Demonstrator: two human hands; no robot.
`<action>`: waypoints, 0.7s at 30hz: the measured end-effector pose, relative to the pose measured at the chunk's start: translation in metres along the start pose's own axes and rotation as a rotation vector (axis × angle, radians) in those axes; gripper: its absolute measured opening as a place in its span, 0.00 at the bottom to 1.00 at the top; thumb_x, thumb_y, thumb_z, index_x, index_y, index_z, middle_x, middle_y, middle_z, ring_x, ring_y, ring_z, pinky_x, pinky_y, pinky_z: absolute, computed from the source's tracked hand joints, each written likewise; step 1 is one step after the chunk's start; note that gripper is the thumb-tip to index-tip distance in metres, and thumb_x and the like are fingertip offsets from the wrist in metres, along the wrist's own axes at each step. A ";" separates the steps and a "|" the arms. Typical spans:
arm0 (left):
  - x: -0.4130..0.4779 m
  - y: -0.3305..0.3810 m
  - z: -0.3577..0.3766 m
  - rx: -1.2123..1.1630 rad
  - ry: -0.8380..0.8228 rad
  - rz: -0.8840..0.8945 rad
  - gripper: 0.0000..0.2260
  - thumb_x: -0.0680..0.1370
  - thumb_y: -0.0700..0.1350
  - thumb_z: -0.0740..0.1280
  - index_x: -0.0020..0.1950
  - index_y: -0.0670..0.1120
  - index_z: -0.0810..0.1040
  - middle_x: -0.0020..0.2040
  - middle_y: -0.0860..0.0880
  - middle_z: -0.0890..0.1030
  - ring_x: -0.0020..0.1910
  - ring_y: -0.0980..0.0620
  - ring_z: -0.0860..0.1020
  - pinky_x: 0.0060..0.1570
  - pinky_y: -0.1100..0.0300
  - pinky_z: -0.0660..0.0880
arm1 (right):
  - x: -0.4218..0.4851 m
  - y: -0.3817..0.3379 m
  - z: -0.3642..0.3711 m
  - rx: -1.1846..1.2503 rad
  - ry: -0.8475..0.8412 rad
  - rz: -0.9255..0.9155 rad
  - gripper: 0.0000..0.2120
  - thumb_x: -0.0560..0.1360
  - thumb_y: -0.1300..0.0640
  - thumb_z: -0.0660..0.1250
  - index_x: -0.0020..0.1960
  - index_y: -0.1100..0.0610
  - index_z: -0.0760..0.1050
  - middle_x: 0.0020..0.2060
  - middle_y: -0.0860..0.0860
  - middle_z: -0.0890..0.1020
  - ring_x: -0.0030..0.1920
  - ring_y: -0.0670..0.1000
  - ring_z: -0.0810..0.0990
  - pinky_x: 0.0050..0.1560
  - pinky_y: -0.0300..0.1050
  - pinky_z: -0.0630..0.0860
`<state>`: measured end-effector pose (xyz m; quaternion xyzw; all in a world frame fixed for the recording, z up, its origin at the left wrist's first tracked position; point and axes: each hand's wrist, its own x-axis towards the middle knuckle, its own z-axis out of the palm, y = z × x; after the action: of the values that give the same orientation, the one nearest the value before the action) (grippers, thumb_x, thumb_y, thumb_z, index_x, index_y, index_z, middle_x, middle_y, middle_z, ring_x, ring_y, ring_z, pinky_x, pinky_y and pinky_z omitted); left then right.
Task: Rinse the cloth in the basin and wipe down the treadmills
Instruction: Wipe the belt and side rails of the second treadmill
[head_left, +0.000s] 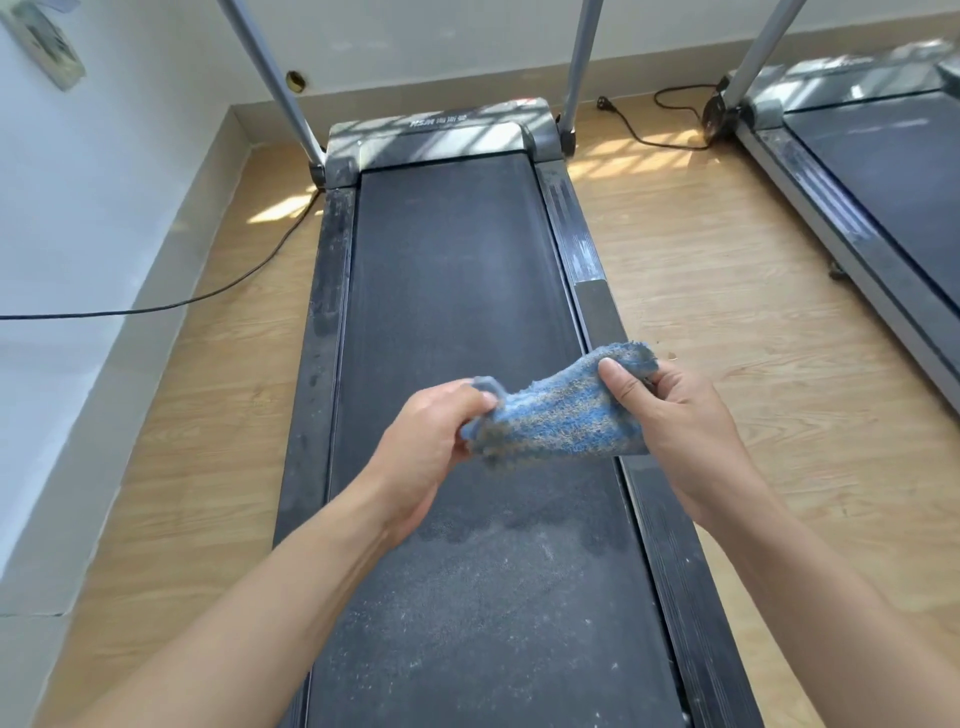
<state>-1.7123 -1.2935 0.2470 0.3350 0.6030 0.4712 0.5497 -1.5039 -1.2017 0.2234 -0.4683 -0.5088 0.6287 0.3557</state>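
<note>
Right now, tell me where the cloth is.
In the head view, the cloth is held centre-frame between the left hand and right hand, above the belt of the middle treadmill.

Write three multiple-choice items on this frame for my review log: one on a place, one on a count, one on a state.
1. Where is the cloth?
A. Lying on the floor
B. Held above the treadmill belt
C. Draped over an upright post

2. How many treadmills are in view?
A. Four
B. Three
C. Two

3. How is the cloth held?
A. Gripped at both ends, one hand on each
B. By one hand only
C. By no hand; it lies loose

Key:
1 B: the cloth hangs between the hands with the dusty belt behind it.
2 C: the near treadmill is in the middle and a second treadmill is at the right edge.
3 A: the left hand pinches one end and the right hand the other.
</note>
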 end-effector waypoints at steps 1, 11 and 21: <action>0.000 0.000 0.001 0.026 0.004 0.020 0.11 0.72 0.52 0.69 0.47 0.46 0.81 0.44 0.44 0.78 0.47 0.46 0.74 0.57 0.45 0.71 | 0.000 0.003 0.002 -0.001 -0.011 0.033 0.11 0.82 0.52 0.68 0.54 0.59 0.85 0.48 0.55 0.89 0.50 0.55 0.88 0.57 0.56 0.83; -0.003 0.002 0.000 0.356 0.082 -0.021 0.13 0.78 0.55 0.62 0.43 0.45 0.70 0.42 0.49 0.73 0.43 0.51 0.72 0.50 0.50 0.69 | -0.010 0.040 0.034 0.038 0.023 0.297 0.11 0.84 0.52 0.64 0.59 0.56 0.82 0.57 0.56 0.86 0.58 0.55 0.85 0.64 0.54 0.79; -0.006 -0.008 -0.004 0.338 -0.019 -0.126 0.19 0.73 0.58 0.64 0.57 0.48 0.77 0.53 0.39 0.83 0.49 0.43 0.83 0.63 0.33 0.78 | -0.028 0.035 0.063 0.732 -0.379 0.563 0.34 0.85 0.36 0.52 0.73 0.63 0.74 0.68 0.65 0.79 0.70 0.63 0.78 0.74 0.62 0.70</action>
<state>-1.7145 -1.3022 0.2416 0.3888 0.6881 0.3246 0.5196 -1.5537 -1.2548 0.1984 -0.3096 -0.1643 0.9116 0.2146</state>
